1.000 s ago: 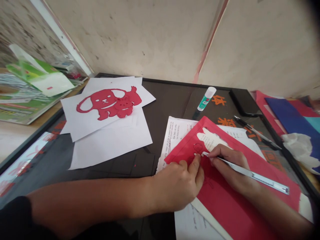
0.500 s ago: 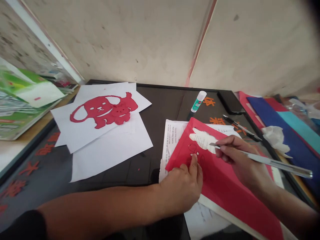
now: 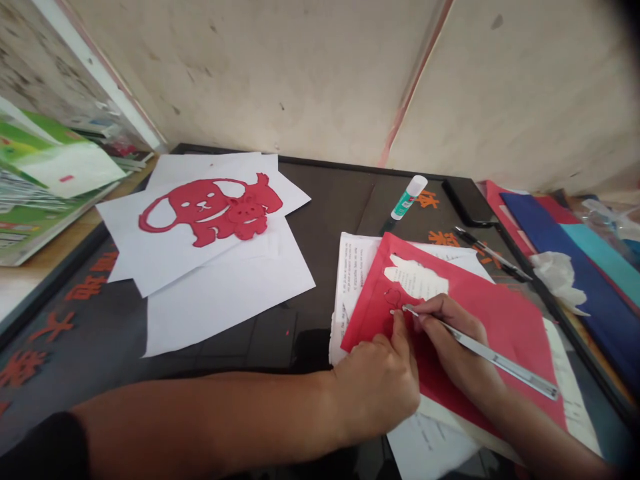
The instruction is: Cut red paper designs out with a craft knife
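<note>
My right hand [image 3: 457, 340] grips a slim silver craft knife [image 3: 500, 360] like a pen. The blade tip touches red paper [image 3: 505, 320] beside a small drawn outline with little cut holes. Close to the blade, my left hand [image 3: 380, 377] presses the paper down with its index finger stretched out and its other fingers curled. Above the outline, a cut-out opening [image 3: 415, 279] shows the printed sheet underneath. Printed pages [image 3: 353, 267] lie under the red paper.
At left, a red dog-shaped paper cutting [image 3: 200, 207] lies on white sheets [image 3: 225, 293]. A glue stick [image 3: 409, 198], phone [image 3: 467, 203] and pen [image 3: 493, 253] lie behind the red paper. Crumpled tissue [image 3: 560, 280] and coloured paper [image 3: 540, 227] are at right; books [image 3: 45, 207] at far left.
My right hand has moved left and down, bringing the knife tip from the cut-out opening to the small outline beside my left index finger. The view has shifted slightly.
</note>
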`<state>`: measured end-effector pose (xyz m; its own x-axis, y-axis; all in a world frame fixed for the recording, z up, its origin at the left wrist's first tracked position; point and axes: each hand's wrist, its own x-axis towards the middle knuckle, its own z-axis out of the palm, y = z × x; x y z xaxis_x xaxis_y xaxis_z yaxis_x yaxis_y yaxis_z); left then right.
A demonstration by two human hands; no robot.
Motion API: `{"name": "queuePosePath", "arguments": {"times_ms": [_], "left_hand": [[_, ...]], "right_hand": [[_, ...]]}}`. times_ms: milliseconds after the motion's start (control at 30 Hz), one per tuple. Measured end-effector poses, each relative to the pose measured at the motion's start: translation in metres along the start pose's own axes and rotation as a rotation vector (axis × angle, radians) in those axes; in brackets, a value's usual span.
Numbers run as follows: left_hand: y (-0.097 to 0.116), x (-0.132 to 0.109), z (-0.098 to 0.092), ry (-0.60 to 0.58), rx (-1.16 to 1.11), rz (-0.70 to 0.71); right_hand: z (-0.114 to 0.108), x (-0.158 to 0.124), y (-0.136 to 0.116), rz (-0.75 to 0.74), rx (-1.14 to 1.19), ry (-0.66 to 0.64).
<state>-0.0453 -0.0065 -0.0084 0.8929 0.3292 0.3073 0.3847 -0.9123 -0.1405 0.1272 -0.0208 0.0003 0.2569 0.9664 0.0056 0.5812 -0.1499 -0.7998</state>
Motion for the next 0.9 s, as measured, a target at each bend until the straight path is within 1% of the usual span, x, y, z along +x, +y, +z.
{"name": "queuePosePath", "arguments": {"times_ms": [233,400,567,700,833,900], "left_hand": [[-0.0020,0.0002,-0.0030,0.006,-0.017,-0.014],[-0.0029,0.0012,-0.0046,-0.048,-0.026,-0.006],[-0.0039,0.0016,-0.0057,-0.071,-0.013,0.030],[-0.0039,0.0010,-0.0041,-0.099,-0.011,0.046],[-0.0043,0.0011,-0.0047,-0.094,-0.010,0.041],[-0.0047,0.0016,-0.0064,-0.112,-0.006,0.030]], "right_hand": [[0.0015,0.0009,-0.0028,0.000,-0.056,-0.002],[0.0014,0.0003,-0.0030,-0.040,-0.072,-0.014],[0.0007,-0.0007,-0.0013,-0.097,-0.102,-0.001],[0.0004,-0.0011,0.0008,-0.122,-0.113,-0.028],[-0.0002,-0.0010,0.0031,-0.090,-0.066,-0.003],[-0.0009,-0.0012,0.0027,-0.064,-0.048,0.015]]}}
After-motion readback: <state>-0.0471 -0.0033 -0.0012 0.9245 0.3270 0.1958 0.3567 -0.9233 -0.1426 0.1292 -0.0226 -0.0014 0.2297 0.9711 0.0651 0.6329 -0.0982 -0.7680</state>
